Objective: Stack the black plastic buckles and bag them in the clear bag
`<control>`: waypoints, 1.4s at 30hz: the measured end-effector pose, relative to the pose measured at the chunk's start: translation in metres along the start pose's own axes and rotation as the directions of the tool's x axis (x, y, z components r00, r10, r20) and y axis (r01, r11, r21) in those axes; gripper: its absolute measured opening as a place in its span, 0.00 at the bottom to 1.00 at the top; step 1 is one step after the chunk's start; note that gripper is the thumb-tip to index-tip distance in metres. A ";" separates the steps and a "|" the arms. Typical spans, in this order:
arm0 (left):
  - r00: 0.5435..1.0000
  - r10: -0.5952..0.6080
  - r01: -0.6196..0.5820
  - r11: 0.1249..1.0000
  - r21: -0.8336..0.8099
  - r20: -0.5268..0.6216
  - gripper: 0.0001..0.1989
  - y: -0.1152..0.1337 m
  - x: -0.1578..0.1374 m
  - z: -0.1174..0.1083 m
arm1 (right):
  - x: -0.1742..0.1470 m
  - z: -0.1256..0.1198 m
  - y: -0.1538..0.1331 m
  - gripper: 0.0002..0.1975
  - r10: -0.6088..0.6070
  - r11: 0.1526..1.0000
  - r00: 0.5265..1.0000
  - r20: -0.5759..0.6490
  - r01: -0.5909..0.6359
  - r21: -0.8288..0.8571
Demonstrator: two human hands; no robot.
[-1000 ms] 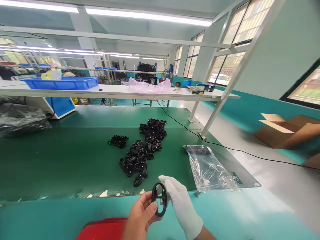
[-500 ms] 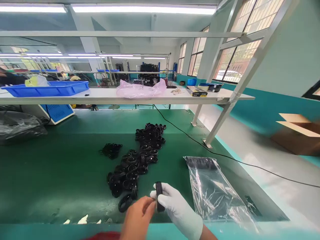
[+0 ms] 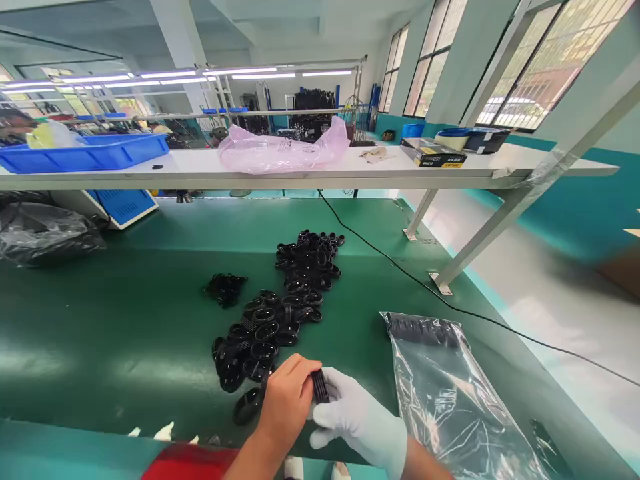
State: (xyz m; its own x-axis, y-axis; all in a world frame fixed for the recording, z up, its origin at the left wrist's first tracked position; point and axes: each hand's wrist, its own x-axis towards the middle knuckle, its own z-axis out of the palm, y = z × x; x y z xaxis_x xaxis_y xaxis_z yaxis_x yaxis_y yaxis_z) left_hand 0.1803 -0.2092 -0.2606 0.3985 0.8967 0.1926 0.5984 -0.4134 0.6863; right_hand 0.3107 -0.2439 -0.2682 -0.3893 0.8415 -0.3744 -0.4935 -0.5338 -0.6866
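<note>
A ribbed black piece (image 3: 321, 387), like a ring seen edge-on, is held between my hands above the front of the green table. My bare left hand (image 3: 286, 403) is closed, with its fingertips at the top of the piece. My right hand (image 3: 357, 417), in a white glove, grips it from the right, with the gloved thumb below. Left of my hands stretches a heap of glossy black rings (image 3: 267, 330), one loose ring (image 3: 247, 407) lying near my left wrist. A clear plastic bag (image 3: 445, 380) with a row of black ribbed pieces (image 3: 425, 330) lies on the right.
A smaller tangle of thin black pieces (image 3: 225, 289) lies left of the heap. A black cable (image 3: 380, 252) crosses the table to the right. Above the back runs a white shelf (image 3: 190, 175) with a blue tray (image 3: 120, 152), pink plastic (image 3: 280, 152) and a box (image 3: 433, 153). Metal posts (image 3: 480, 250) stand right.
My left hand has moved up and over the top of the black piece, hiding more of it. The gloved fingers have shifted around it. The view has tilted down.
</note>
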 end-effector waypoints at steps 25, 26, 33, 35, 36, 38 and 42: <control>0.998 0.007 0.004 0.982 -0.190 0.056 0.15 -0.070 0.004 -0.032 | 0.053 0.045 0.031 0.24 -0.074 0.994 0.986 -0.150 0.061 -0.091; 0.994 -0.027 0.048 0.976 -0.213 0.102 0.15 -0.071 0.007 -0.034 | 0.053 0.042 0.032 0.24 -0.070 0.997 0.988 -0.141 0.064 -0.043; 0.905 -0.368 0.403 0.902 -0.157 0.214 0.10 -0.120 0.012 -0.068 | 0.038 0.008 0.034 0.30 -0.042 0.922 0.996 0.075 0.010 0.387; 0.860 -0.457 0.464 0.886 0.024 0.229 0.08 -0.138 0.001 -0.073 | 0.037 -0.003 0.033 0.28 -0.031 0.919 0.996 0.088 -0.006 0.395; 0.832 -0.500 0.480 0.866 0.143 0.240 0.08 -0.145 -0.007 -0.072 | 0.038 -0.009 0.033 0.27 -0.032 0.919 0.996 0.086 -0.004 0.394; 0.780 -0.578 0.478 0.798 0.366 0.241 0.06 -0.155 -0.026 -0.066 | 0.041 -0.020 0.034 0.24 -0.047 0.917 0.997 0.059 0.019 0.399; 0.788 -0.583 0.443 0.760 0.476 0.196 0.06 -0.156 -0.062 -0.042 | 0.045 -0.037 0.039 0.17 -0.034 0.899 0.999 -0.033 0.045 0.436</control>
State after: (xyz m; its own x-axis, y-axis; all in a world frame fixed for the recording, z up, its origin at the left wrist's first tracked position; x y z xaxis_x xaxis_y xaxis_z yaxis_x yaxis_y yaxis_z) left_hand 0.0332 -0.1937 -0.3498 0.1018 0.9169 -0.3860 0.9620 0.0082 0.2731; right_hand 0.3023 -0.2236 -0.3350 -0.3464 0.8614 -0.3713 -0.8001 -0.4780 -0.3625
